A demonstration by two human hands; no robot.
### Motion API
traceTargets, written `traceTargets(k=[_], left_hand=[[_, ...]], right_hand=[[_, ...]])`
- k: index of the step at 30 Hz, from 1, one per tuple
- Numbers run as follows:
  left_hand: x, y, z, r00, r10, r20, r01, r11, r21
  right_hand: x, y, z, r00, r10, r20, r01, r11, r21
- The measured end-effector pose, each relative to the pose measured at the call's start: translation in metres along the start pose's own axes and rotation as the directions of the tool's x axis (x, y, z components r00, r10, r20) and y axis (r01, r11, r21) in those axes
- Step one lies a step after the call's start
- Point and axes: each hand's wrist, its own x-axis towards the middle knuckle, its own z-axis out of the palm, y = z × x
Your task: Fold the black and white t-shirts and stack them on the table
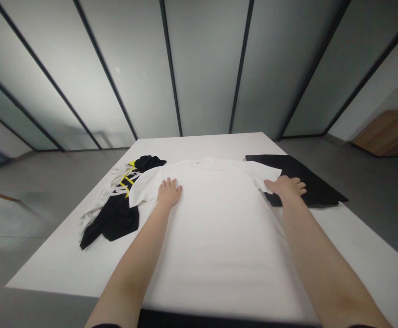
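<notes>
A white short-sleeved T-shirt (215,218) lies spread out before me, its collar toward the far side and its hem toward my body. Flat on its upper left part, near the left sleeve, rests my left hand (170,193), open with the fingers stretched forward. At the right sleeve is my right hand (286,186), its thumb by the sleeve's lower edge and its fingers spread to the right over a folded black cloth (308,182). Neither hand visibly grips the fabric. The right palm is turned from view.
The white table (58,269) carries everything. At its left lies a crumpled garment in black, white and yellow (120,214), partly beside the T-shirt's left sleeve. Frosted glass panels (205,68) with dark frames stand behind. A brown wooden piece (386,134) is on the floor at right.
</notes>
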Motion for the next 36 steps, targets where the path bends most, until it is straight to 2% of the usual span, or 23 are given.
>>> traceTargets(k=[3,5,6,7,9,10,11,12,13,15,16,18,21,23,27,33,36], left_hand=[[0.001,0.001,0.0,1.0,-0.004,0.001,0.004,1.0,0.006],[0.001,0.001,0.0,1.0,-0.009,0.006,0.009,1.0,0.006],[0.001,0.001,0.001,1.0,-0.013,0.009,0.013,1.0,0.004],[0.002,0.001,0.002,1.0,-0.015,0.012,0.015,1.0,0.002],[0.002,0.0,0.004,1.0,-0.011,0.01,0.011,1.0,0.0],[0.002,0.0,0.005,1.0,-0.006,0.005,0.006,1.0,0.001],[0.003,-0.001,0.006,1.0,-0.001,-0.001,0.001,1.0,0.005],[0.003,-0.001,0.007,1.0,0.001,-0.006,-0.001,1.0,0.01],[0.003,-0.001,0.008,1.0,-0.001,-0.009,0.001,1.0,0.014],[0.003,-0.002,0.009,1.0,-0.008,-0.006,0.009,1.0,0.016],[0.003,-0.002,0.009,1.0,-0.011,-0.003,0.012,1.0,0.016],[0.002,-0.002,0.008,1.0,-0.011,-0.002,0.011,1.0,0.018],[0.002,-0.002,0.007,1.0,-0.006,-0.008,0.006,1.0,0.019],[0.002,-0.002,0.006,1.0,-0.005,-0.011,0.006,1.0,0.015],[0.001,-0.001,0.005,1.0,-0.014,-0.01,0.014,1.0,0.016],[-0.001,0.001,0.0,1.0,-0.014,-0.006,0.014,1.0,0.019],[-0.002,0.001,-0.001,1.0,-0.01,-0.001,0.01,1.0,0.024]], right_hand=[[0.002,0.0,-0.003,0.997,-0.076,-0.018,0.077,0.992,0.098],[-0.007,-0.012,-0.008,0.976,-0.215,-0.016,0.214,0.953,0.213],[-0.013,-0.021,-0.011,0.951,-0.309,0.004,0.296,0.913,0.28],[-0.021,-0.03,-0.013,0.907,-0.419,0.034,0.382,0.854,0.354],[-0.036,-0.049,-0.015,0.767,-0.634,0.099,0.506,0.692,0.514],[-0.043,-0.056,-0.014,0.691,-0.713,0.116,0.533,0.611,0.585],[-0.048,-0.063,-0.012,0.636,-0.762,0.122,0.539,0.552,0.637],[-0.052,-0.068,-0.009,0.612,-0.782,0.12,0.533,0.519,0.668],[-0.055,-0.071,-0.005,0.62,-0.777,0.113,0.525,0.518,0.675],[-0.059,-0.071,0.005,0.681,-0.727,0.085,0.537,0.575,0.617],[-0.062,-0.069,0.011,0.704,-0.707,0.07,0.565,0.616,0.549],[-0.07,-0.063,0.024,0.709,-0.7,0.088,0.639,0.69,0.341],[-0.087,-0.057,0.038,0.686,-0.665,0.296,0.692,0.722,0.02],[-0.097,-0.058,0.042,0.683,-0.601,0.415,0.689,0.718,-0.096],[-0.113,-0.07,0.041,0.706,-0.54,0.459,0.67,0.72,-0.183],[-0.119,-0.091,0.03,0.684,-0.638,0.354,0.72,0.669,-0.184],[-0.11,-0.106,0.018,0.721,-0.6,0.347,0.68,0.71,-0.184]])
